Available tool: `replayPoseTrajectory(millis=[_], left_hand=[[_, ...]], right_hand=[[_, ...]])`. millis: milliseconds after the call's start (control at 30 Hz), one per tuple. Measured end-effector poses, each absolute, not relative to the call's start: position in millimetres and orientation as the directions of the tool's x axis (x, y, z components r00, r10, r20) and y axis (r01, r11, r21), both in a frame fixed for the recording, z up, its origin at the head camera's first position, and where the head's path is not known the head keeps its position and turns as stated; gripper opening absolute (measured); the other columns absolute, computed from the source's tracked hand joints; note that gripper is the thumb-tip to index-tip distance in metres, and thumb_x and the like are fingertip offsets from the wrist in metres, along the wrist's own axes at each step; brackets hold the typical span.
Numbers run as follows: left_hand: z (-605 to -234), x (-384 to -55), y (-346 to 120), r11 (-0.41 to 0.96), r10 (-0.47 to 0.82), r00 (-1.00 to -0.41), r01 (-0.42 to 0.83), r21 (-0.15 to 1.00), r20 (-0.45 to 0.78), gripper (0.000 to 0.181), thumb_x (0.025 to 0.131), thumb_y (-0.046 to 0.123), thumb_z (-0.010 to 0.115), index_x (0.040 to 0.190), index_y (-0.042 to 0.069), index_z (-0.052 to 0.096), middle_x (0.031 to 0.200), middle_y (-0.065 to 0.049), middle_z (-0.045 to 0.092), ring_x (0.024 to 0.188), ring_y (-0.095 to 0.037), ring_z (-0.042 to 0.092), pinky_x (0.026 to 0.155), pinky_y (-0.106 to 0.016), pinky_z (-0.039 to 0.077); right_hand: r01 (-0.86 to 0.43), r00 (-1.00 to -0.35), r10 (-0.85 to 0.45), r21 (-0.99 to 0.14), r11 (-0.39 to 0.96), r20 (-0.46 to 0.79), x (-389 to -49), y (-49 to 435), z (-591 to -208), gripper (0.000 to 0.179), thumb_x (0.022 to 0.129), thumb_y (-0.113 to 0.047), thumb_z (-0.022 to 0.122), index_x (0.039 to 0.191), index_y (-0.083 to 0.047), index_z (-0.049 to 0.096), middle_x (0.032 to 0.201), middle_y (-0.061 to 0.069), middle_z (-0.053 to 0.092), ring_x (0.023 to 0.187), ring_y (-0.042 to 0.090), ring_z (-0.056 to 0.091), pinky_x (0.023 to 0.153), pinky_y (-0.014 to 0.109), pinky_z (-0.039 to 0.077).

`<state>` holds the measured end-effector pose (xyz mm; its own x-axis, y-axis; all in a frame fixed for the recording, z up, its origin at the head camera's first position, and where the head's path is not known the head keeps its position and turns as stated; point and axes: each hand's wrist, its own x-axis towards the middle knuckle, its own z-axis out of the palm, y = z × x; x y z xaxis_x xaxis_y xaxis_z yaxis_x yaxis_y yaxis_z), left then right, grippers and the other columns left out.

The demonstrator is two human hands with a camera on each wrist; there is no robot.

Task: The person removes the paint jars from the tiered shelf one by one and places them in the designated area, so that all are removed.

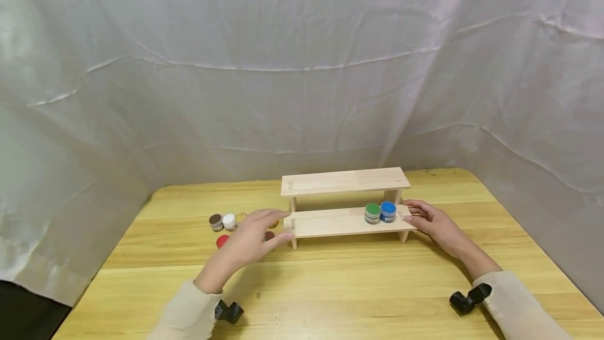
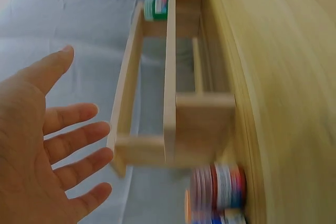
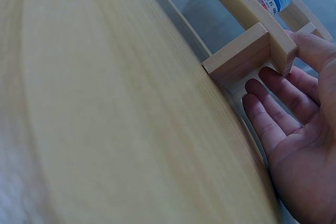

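A two-step wooden shelf [image 1: 325,223] stands on the table. On its lower board, towards the right end, a green-lidded paint jar [image 1: 372,213] and a blue-lidded paint jar [image 1: 388,212] sit side by side. My right hand [image 1: 436,229] grips that board's right end, thumb at the corner and fingers behind and below it in the right wrist view. With fingers spread and nothing in them, my left hand [image 1: 251,238] hovers near the shelf's left end. In the left wrist view a gap separates its fingertips [image 2: 102,156] from the wood.
Left of the shelf are several more paint jars, among them a brown-lidded jar [image 1: 215,222], a white-lidded jar [image 1: 229,221] and a red-lidded jar [image 1: 222,241]. My left hand partly hides this group. Pale cloth [image 1: 302,93] hangs behind the wooden table [image 1: 330,293].
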<state>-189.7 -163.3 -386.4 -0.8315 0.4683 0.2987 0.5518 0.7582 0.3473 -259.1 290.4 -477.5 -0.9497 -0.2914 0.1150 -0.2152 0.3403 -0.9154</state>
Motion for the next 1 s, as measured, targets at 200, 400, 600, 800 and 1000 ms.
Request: replayPoseTrajectory(millis=[200, 400, 600, 800, 1000], left_hand=[[-382.8, -196.3, -128.0, 0.756, 0.516, -0.818, 0.574, 0.313, 0.255, 0.063, 0.093, 0.062, 0.051, 0.137, 0.018, 0.058, 0.137, -0.003, 0.056, 0.128, -0.027, 0.049, 0.108, -0.048, 0.036], [-383.0, -205.5, -98.7, 0.753, 0.552, -0.802, 0.597, 0.277, 0.229, 0.068, 0.094, 0.066, 0.045, 0.14, 0.017, 0.054, 0.138, -0.002, 0.056, 0.13, -0.024, 0.048, 0.109, -0.05, 0.034], [-383.6, -214.0, -70.6, 0.755, 0.535, -0.815, 0.579, 0.306, 0.221, 0.066, 0.096, 0.064, 0.043, 0.141, 0.018, 0.054, 0.139, -0.001, 0.056, 0.13, -0.023, 0.048, 0.109, -0.047, 0.035], [-387.9, -223.7, -44.9, 0.742, 0.515, -0.826, 0.563, 0.365, 0.228, 0.064, 0.096, 0.063, 0.046, 0.138, 0.016, 0.058, 0.136, 0.001, 0.058, 0.128, -0.021, 0.051, 0.108, -0.041, 0.038], [-389.5, -233.1, -24.4, 0.731, 0.489, -0.839, 0.543, 0.414, 0.238, 0.056, 0.097, 0.056, 0.051, 0.133, 0.014, 0.061, 0.132, 0.002, 0.061, 0.124, -0.018, 0.054, 0.104, -0.035, 0.042]], right_hand=[[-0.216, -0.951, -0.288, -0.909, 0.358, 0.112, -259.3, 291.2, -477.0, 0.057, 0.098, -0.024, 0.062, 0.145, 0.001, 0.04, 0.128, 0.025, 0.052, 0.104, 0.003, 0.056, 0.085, 0.016, 0.048], [-0.209, -0.953, -0.284, -0.908, 0.363, 0.106, -259.3, 290.6, -475.6, 0.058, 0.098, -0.025, 0.062, 0.145, 0.001, 0.04, 0.129, 0.025, 0.052, 0.105, 0.002, 0.054, 0.085, 0.015, 0.047], [-0.205, -0.952, -0.29, -0.911, 0.359, 0.1, -260.5, 290.8, -475.2, 0.058, 0.098, -0.026, 0.062, 0.145, 0.0, 0.039, 0.128, 0.024, 0.053, 0.104, 0.004, 0.057, 0.085, 0.017, 0.048], [-0.199, -0.952, -0.29, -0.915, 0.351, 0.096, -259.1, 290.3, -475.2, 0.058, 0.098, -0.025, 0.062, 0.145, 0.001, 0.04, 0.128, 0.025, 0.054, 0.103, 0.005, 0.057, 0.085, 0.017, 0.048], [-0.198, -0.953, -0.287, -0.915, 0.352, 0.095, -257.9, 290.4, -475.1, 0.057, 0.098, -0.025, 0.062, 0.144, -0.001, 0.041, 0.128, 0.024, 0.054, 0.103, 0.006, 0.058, 0.085, 0.017, 0.049]])
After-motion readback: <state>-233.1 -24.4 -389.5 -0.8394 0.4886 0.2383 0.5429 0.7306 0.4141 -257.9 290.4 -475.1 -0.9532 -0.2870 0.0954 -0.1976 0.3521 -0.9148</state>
